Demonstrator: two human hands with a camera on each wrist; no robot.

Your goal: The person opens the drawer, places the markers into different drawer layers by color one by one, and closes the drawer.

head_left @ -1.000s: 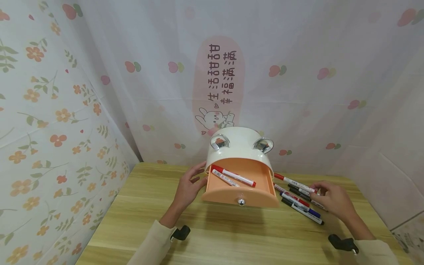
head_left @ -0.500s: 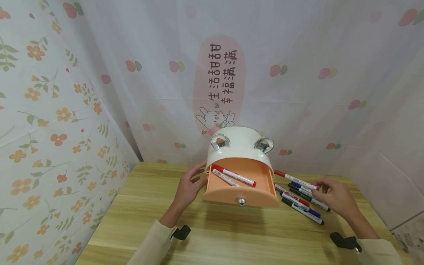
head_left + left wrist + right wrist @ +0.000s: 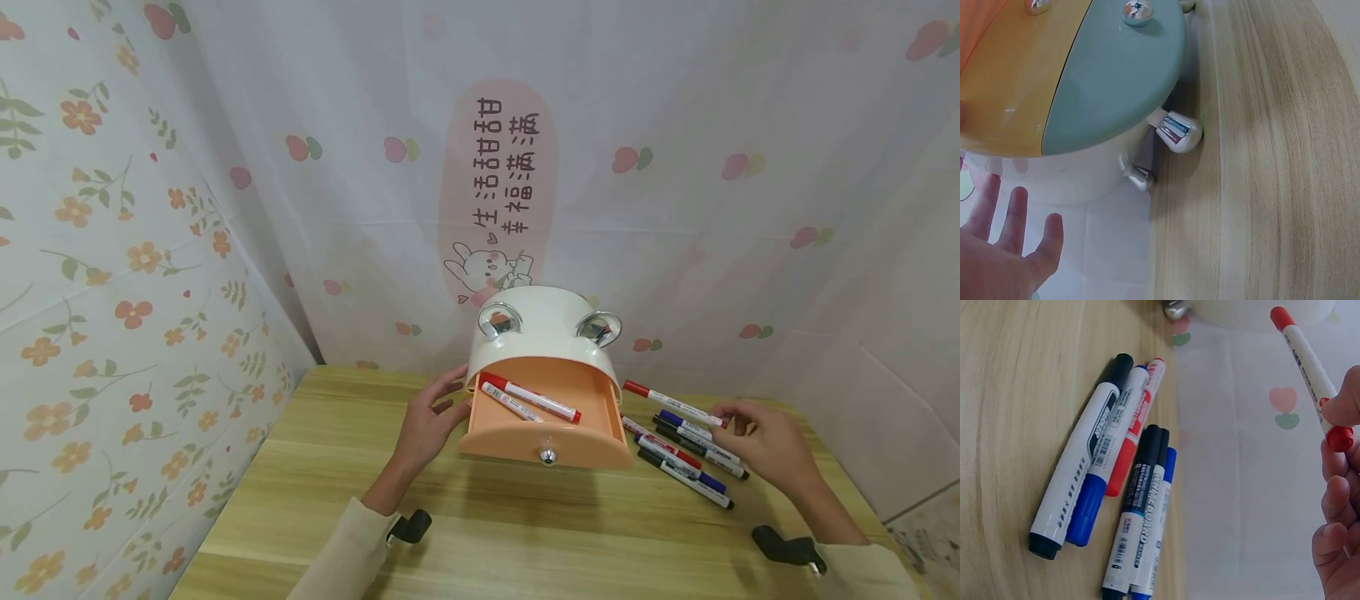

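Note:
My right hand [image 3: 768, 446] pinches a red-capped whiteboard marker [image 3: 1310, 362] near one end, between thumb and fingers. The marker is lifted above a pile of black, blue and red markers [image 3: 1085, 462] lying on the table. My left hand [image 3: 427, 425] rests at the side of a white cabinet [image 3: 536, 333] with its fingers extended. In the left wrist view, the left hand's fingers [image 3: 1016, 219] reach along the cabinet, whose lower drawers have yellow and teal fronts. The orange top drawer [image 3: 543, 446] is pulled out. Inside lie two red-and-white markers [image 3: 536, 400].
The wooden table [image 3: 510, 542] extends in front of the cabinet. A patterned cloth [image 3: 675, 208] hangs behind it, and a floral cloth [image 3: 142, 292] hangs on the left. Silver ear-shaped pieces [image 3: 598, 327] stick out from the cabinet's top.
My right hand has lifted the red marker off the pile and shifted slightly right, uncovering more of the blue and black markers beneath. My left hand and the drawer stay put.

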